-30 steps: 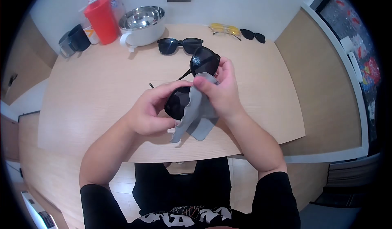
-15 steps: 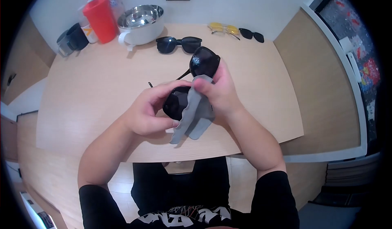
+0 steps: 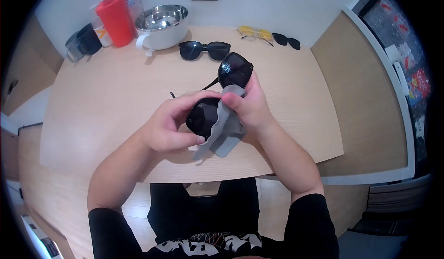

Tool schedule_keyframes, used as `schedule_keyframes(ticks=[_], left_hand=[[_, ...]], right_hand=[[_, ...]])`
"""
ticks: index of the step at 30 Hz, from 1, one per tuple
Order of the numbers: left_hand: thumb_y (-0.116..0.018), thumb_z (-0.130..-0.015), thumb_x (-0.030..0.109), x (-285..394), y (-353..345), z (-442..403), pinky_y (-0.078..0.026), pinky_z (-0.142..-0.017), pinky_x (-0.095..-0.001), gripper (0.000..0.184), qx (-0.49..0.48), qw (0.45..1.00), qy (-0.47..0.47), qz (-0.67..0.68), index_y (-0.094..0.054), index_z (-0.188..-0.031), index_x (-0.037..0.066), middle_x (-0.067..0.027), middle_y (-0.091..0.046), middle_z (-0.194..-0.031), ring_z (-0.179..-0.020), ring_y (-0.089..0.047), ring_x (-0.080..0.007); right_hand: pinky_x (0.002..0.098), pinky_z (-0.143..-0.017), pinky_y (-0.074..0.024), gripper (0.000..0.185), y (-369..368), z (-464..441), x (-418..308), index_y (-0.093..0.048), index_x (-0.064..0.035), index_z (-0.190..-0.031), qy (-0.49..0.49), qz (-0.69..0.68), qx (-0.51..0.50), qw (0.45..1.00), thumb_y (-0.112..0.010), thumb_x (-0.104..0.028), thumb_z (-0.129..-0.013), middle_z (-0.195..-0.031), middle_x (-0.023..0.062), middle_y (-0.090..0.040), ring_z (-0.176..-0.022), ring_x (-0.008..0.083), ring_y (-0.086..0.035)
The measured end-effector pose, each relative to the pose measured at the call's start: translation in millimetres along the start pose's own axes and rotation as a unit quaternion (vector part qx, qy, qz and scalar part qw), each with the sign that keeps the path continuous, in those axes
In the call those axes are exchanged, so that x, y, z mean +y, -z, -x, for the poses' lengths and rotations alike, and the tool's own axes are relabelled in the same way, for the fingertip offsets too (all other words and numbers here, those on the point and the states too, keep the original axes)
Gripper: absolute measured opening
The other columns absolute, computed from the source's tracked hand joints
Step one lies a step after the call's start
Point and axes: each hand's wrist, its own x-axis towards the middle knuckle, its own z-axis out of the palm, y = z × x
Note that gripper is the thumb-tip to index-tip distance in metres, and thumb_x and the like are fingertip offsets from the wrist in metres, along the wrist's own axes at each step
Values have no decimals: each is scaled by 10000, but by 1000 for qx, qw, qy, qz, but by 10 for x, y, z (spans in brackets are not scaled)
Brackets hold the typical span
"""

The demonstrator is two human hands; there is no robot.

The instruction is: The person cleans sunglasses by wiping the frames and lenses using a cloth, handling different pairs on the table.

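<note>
A pair of black sunglasses (image 3: 235,70) is held tilted above the table, one lens up to the right and the other down to the left. My left hand (image 3: 169,122) is closed round the lower-left lens, thumb beneath and fingers over the top. A grey cleaning cloth (image 3: 227,138) is pinched by my right hand (image 3: 251,103) near the middle of the frame, its thumb pressing the cloth at the base of the upper lens. The loose part of the cloth drapes downward. Fingers behind the lenses are hidden.
Another pair of dark sunglasses (image 3: 204,50) lies just beyond my hands. Yellow-tinted glasses (image 3: 253,31) and small black sunglasses (image 3: 286,41) lie back right. A white-handled steel bowl (image 3: 163,25), a red tumbler (image 3: 115,19) and dark mugs (image 3: 89,39) stand back left.
The sunglasses and cloth have shifted very slightly in my hands, and the cloth's lower edge sits a little differently. Both hands keep their hold.
</note>
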Motion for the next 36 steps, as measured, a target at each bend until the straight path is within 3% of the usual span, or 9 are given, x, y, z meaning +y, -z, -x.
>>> schedule_keyframes(ticks=[9,15,16,19,21,25,28,31,36], left_hand=[[-669,-668,-49,-31,17,-13,-373,-1061,-326,735,-23,1000,-11,-11,-475,-1377,-15,-90,-563,-1273,-1195,-531,-175],[-700,-689,-51,-34,12,-29,-367,-1073,-338,754,-16,999,-33,-17,-449,-1399,-10,-97,-537,-1313,-1230,-513,-187],[-702,-695,-54,-35,9,-40,-366,-1075,-341,755,-18,999,-41,-30,-443,-1403,-7,-98,-534,-1318,-1235,-510,-189],[-735,-679,-7,-70,-18,-56,-387,-1055,-335,811,3,1000,-19,-5,-406,-1420,-36,-133,-551,-1314,-1217,-535,-203],[-738,-687,-1,-57,-39,-61,-387,-1056,-337,813,23,1000,-11,-4,-398,-1425,-35,-133,-546,-1323,-1222,-534,-209],[-759,-692,23,-97,-33,-43,-381,-1063,-343,822,50,999,13,14,-396,-1428,-33,-128,-536,-1337,-1235,-526,-214],[-697,-731,-92,-161,-15,-30,-435,-1014,-325,771,11,998,-49,-31,-405,-1438,6,-99,-513,-1317,-1186,-549,-191],[-687,-736,-96,-154,-38,-17,-452,-990,-321,772,5,997,-47,-64,-401,-1445,14,-101,-505,-1308,-1169,-562,-194],[-642,-715,-124,-136,-26,-43,-478,-915,-300,786,15,997,-17,-72,-411,-1448,41,-95,-506,-1270,-1089,-583,-171]], right_hand=[[295,-849,-518,693,130,-122,-79,-354,-56,-1260,-13,-100,135,986,-826,-257,-794,-1063,80,-600,-971,163,-607],[346,-883,-511,778,-59,49,62,-338,-64,-1299,-41,14,-60,997,-857,-120,-722,-1127,73,-559,-1043,171,-580],[368,-917,-498,875,-59,48,22,-321,-65,-1321,-73,2,-70,995,-885,-89,-653,-1152,72,-539,-1077,180,-568],[331,-965,-438,999,-104,81,-95,-331,-59,-1380,-109,33,-109,987,-935,-247,-607,-1178,39,-532,-1106,182,-534],[336,-977,-432,1051,-145,110,-81,-308,-54,-1396,-94,73,-123,985,-947,-245,-583,-1185,42,-527,-1123,182,-530],[330,-969,-440,1015,-156,100,3,-306,-46,-1398,-82,28,-83,993,-930,-248,-623,-1171,49,-524,-1112,169,-532],[379,-932,-505,833,-83,-2,-74,-319,-19,-1280,-107,-73,15,991,-886,-129,-679,-1171,135,-551,-1069,224,-602],[372,-930,-505,820,-56,-7,-63,-315,-19,-1292,-122,-94,17,988,-875,-138,-704,-1167,126,-552,-1080,213,-590],[369,-926,-505,893,-199,115,-40,-277,-8,-1326,-97,29,-49,994,-886,-171,-694,-1204,142,-523,-1111,208,-559]])
